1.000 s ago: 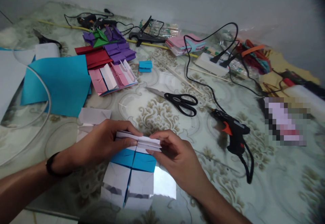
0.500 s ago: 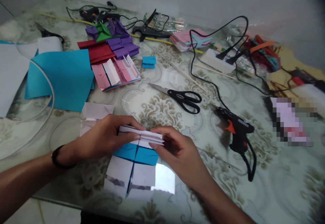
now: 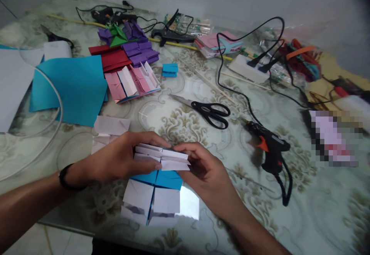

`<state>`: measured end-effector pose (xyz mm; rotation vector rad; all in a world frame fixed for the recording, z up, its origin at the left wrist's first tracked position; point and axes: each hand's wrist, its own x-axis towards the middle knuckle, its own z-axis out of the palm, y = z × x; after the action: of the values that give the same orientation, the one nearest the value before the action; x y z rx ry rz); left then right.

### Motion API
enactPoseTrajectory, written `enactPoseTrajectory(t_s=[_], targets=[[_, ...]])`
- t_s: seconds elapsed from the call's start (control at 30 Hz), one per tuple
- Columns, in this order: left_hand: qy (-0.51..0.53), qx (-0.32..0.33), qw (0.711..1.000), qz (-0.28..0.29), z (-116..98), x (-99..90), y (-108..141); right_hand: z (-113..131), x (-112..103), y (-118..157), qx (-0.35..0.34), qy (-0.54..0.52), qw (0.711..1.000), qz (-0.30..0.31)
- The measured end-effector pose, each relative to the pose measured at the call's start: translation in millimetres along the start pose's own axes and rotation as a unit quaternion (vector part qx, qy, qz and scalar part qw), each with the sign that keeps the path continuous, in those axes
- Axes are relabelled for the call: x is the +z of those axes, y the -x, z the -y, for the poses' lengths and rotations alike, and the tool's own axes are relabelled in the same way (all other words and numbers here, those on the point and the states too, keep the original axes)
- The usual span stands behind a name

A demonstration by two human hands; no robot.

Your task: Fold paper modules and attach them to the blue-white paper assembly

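A folded paper piece (image 3: 167, 179), blue in the middle with white flaps, lies near the table's front edge. My left hand (image 3: 124, 156) pinches its white upper folds, thumb in front and fingers behind. On the right end of the same folds, my right hand (image 3: 206, 170) grips with fingers behind and thumb below. The piece's lower white flaps stand partly raised. Another white folded paper (image 3: 111, 125) lies beyond my left hand, partly hidden by it.
Black-handled scissors (image 3: 209, 112) lie ahead, with a glue gun (image 3: 271, 147) to the right. Blue sheets (image 3: 69, 89) and pink folded paper (image 3: 133, 82) sit at the left. A power strip (image 3: 248, 69) with cables is at the back right.
The white upper folds have opened slightly and tilted, showing more of their layers. The paper has shifted slightly right, and my right thumb has moved lower.
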<state>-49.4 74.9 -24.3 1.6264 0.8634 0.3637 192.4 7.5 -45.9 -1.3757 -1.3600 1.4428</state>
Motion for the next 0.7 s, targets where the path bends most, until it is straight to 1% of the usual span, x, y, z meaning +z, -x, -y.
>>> enactPoseTrajectory(t_s=[0.13, 0.3, 0.43, 0.53, 0.63, 0.7], targets=[[0.017, -0.025, 1.0, 0.005, -1.8, -0.6, -2.2, 0.3, -0.4, 0.6, -0.004, 0.016, 1.0, -0.008], [0.046, -0.028, 0.999, 0.002, -4.1, -1.0, -2.4, 1.8, -0.2, 1.7, -0.011, 0.015, 1.0, -0.005], [0.038, -0.023, 0.999, 0.007, -4.3, -1.1, -1.7, -0.6, 0.6, 2.1, -0.014, 0.04, 0.999, -0.004], [0.04, -0.028, 0.999, 0.01, -4.6, -0.2, -2.7, -2.8, 1.2, 2.2, -0.024, 0.044, 0.999, 0.009], [0.025, -0.03, 0.999, 0.001, -5.3, 1.1, -3.3, -3.1, 1.8, 2.8, -0.033, 0.054, 0.998, 0.014], [0.012, -0.026, 1.0, -0.007, -5.2, 2.0, -3.0, -2.7, 2.1, 3.7, -0.047, 0.061, 0.997, 0.004]])
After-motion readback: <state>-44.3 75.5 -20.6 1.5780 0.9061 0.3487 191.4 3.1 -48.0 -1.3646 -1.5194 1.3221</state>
